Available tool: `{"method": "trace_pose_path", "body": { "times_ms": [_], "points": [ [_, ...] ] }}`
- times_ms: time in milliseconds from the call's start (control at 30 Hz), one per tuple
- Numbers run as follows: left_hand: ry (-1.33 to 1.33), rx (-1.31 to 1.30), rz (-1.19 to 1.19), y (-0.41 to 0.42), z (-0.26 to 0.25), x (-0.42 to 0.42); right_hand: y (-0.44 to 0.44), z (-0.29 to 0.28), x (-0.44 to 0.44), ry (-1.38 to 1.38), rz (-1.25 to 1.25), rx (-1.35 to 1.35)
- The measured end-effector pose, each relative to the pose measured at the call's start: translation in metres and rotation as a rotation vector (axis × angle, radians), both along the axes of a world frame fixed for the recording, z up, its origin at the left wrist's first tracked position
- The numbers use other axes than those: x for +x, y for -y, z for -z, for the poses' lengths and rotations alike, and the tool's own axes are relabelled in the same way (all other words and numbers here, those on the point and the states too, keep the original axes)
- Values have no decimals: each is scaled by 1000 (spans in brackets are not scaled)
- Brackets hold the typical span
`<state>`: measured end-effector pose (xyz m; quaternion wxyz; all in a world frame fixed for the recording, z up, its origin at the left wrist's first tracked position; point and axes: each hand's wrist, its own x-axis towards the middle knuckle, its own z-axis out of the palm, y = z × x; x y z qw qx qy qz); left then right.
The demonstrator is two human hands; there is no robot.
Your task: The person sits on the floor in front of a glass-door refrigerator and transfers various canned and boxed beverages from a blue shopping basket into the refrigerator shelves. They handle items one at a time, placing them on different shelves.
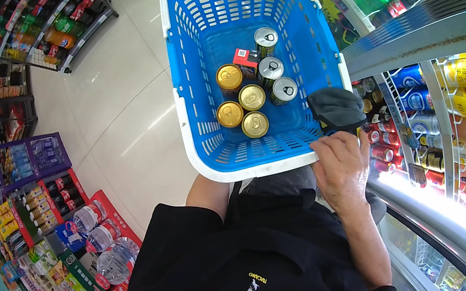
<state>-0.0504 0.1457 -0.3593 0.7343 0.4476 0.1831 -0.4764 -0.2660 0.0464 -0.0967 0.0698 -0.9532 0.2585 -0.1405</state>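
Observation:
A blue plastic shopping basket (260, 170) with a white rim is held before me. My right hand (340, 165) curls its fingers over the near right corner of that rim. Just beyond the fingers, a dark grey cloth-like item (337, 108) lies across the right rim; I cannot tell exactly what it is. Inside the basket stand several gold-topped drink cans (252, 97) and three silver-topped cans (270, 68). A small red-and-black box (245, 58) sits among them. Part of my left arm reaches under the basket, and the left hand is out of view behind it.
To the right, a lit drinks cooler (430, 123) holds cans and bottles, with its rusty-edged metal frame (419, 52) close by. Packaged goods, including large water bottles (116, 260), line the left. Another bottle shelf (64, 30) stands far left, past the tiled floor (131, 111).

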Motion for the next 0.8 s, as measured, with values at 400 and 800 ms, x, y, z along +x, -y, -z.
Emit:
{"method": "trace_pose_path", "body": {
  "times_ms": [400,800],
  "points": [
    [18,-1,15,5,-2,5,8,6,-9,71,-16,27],
    [37,-19,40,28,-12,4,38,36,-1,174,-40,8]
  ]
}}
